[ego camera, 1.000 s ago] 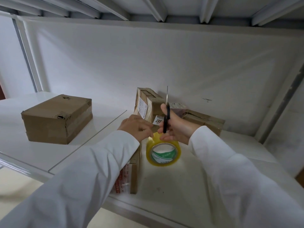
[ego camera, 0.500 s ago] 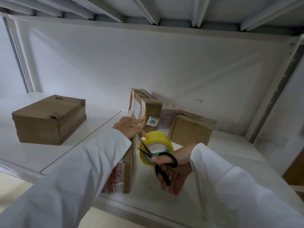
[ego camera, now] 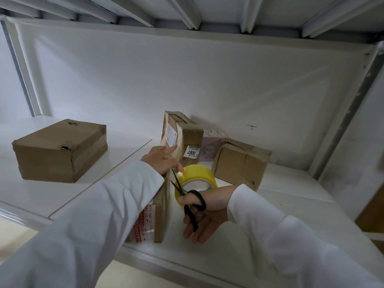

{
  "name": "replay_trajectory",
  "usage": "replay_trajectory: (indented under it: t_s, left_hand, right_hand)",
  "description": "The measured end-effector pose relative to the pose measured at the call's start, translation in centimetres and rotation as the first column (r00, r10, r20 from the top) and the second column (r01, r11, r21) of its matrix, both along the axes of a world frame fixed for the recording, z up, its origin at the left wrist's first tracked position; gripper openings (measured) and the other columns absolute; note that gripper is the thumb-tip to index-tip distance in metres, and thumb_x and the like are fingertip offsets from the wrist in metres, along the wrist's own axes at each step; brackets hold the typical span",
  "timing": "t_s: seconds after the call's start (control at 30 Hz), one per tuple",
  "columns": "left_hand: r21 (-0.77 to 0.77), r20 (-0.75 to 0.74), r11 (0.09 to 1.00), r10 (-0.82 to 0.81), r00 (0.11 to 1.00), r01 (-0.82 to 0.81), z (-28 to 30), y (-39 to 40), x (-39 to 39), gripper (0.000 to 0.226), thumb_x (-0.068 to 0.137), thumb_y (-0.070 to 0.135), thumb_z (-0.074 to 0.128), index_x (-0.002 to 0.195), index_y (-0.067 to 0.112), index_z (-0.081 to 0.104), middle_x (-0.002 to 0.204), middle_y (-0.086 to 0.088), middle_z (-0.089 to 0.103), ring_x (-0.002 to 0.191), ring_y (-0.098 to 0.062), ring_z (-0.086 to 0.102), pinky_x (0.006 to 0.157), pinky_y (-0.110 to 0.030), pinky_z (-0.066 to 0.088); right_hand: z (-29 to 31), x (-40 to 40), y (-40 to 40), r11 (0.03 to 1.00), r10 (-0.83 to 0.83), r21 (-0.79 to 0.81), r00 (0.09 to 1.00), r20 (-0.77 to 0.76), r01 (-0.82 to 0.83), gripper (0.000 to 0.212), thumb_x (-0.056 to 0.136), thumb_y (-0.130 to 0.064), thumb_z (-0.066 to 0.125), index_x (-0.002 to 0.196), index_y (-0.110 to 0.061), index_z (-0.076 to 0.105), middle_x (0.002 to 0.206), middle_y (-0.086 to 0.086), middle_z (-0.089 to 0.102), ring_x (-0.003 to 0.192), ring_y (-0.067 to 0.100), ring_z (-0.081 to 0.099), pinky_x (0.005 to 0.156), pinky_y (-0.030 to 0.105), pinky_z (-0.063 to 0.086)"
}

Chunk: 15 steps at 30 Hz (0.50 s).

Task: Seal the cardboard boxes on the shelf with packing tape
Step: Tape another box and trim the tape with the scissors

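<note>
A long cardboard box [ego camera: 188,138] with a "5007" label lies end-on in the middle of the shelf. My left hand [ego camera: 161,160] rests on its top, index finger straight, thumb tip touching the tape at the yellow packing tape roll [ego camera: 202,173]. The roll stands on the shelf just right of the box. My right hand [ego camera: 202,219] is palm up below the roll and grips black scissors [ego camera: 190,206]. Their open blades point up and left at the stretch of tape between my left thumb and the roll.
A taped brown box [ego camera: 60,148] sits on the left shelf panel. Another brown box [ego camera: 239,163] and a small pale box [ego camera: 209,146] stand behind the roll at the back wall. The shelf's front edge [ego camera: 166,260] runs below my arms, with a metal upright at right.
My right hand came down from above the roll, turned palm up, and the scissors went from upright and shut to open at the tape. My left hand's index finger straightened.
</note>
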<state>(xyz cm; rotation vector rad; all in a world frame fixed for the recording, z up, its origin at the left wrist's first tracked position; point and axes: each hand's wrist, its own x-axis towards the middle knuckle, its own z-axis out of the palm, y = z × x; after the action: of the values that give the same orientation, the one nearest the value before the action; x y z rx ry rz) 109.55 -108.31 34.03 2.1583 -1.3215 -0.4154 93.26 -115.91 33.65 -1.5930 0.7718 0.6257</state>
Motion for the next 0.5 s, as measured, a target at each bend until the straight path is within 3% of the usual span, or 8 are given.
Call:
replay_trajectory:
  t_s: [0.07, 0.2, 0.3, 0.4, 0.5]
  left_hand:
    - [0.004, 0.001, 1.000, -0.013, 1.000, 0.013, -0.1, 0.2, 0.0, 0.028, 0.060, 0.044, 0.043, 0.071, 0.043, 0.069, 0.154, 0.018, 0.021, 0.144, -0.012, 0.008, 0.117, -0.041, 0.004]
    - [-0.003, 0.043, 0.999, -0.032, 0.999, 0.032, -0.3, 0.2, 0.2, 0.023, 0.086, 0.033, 0.049, 0.074, 0.043, 0.067, 0.156, 0.016, 0.018, 0.144, -0.014, 0.007, 0.116, -0.037, 0.005]
    - [-0.024, 0.049, 1.000, -0.002, 0.999, 0.003, -0.2, 0.2, -0.1, 0.024, 0.078, 0.041, 0.043, 0.069, 0.045, 0.064, 0.156, 0.015, 0.018, 0.143, -0.013, 0.008, 0.115, -0.037, 0.006]
    - [-0.038, 0.052, 0.999, 0.023, 0.998, -0.021, -0.3, 0.3, -0.4, 0.026, 0.063, 0.045, 0.039, 0.065, 0.045, 0.064, 0.156, 0.016, 0.017, 0.143, -0.011, 0.008, 0.114, -0.039, 0.009]
    - [-0.040, 0.093, 0.999, 0.024, 0.995, -0.021, -0.3, 0.3, -0.5, 0.020, 0.068, 0.045, 0.044, 0.068, 0.043, 0.064, 0.156, 0.016, 0.014, 0.143, -0.010, 0.007, 0.112, -0.040, 0.011]
  right_hand:
    - [-0.3, 0.4, 0.5, 0.999, -0.027, 0.034, 0.999, 0.025, 0.027, 0.053, 0.090, -0.055, 0.050, 0.095, -0.003, 0.054, 0.085, 0.014, 0.066, 0.074, 0.025, 0.065, 0.067, 0.031, 0.057]
    - [-0.4, 1.2, 1.8, 0.983, -0.153, 0.112, 0.986, 0.072, 0.145, 0.049, 0.089, -0.051, 0.055, 0.091, -0.001, 0.055, 0.093, 0.016, 0.066, 0.082, 0.029, 0.064, 0.072, 0.035, 0.055]
    - [-0.5, 1.5, 2.4, 0.972, -0.199, 0.146, 0.975, 0.102, 0.183, 0.044, 0.091, -0.045, 0.054, 0.081, -0.003, 0.057, 0.076, 0.013, 0.068, 0.093, 0.029, 0.059, 0.075, 0.035, 0.053]
    - [-0.9, 1.8, 2.6, 0.973, -0.209, 0.127, 0.972, 0.105, 0.195, 0.046, 0.089, -0.050, 0.053, 0.081, -0.005, 0.057, 0.072, 0.011, 0.067, 0.087, 0.027, 0.062, 0.081, 0.034, 0.051]
    - [-1.3, 2.0, 2.5, 0.973, -0.224, 0.080, 0.968, 0.109, 0.217, 0.049, 0.087, -0.057, 0.053, 0.082, -0.008, 0.056, 0.081, 0.008, 0.065, 0.071, 0.019, 0.062, 0.067, 0.030, 0.053]
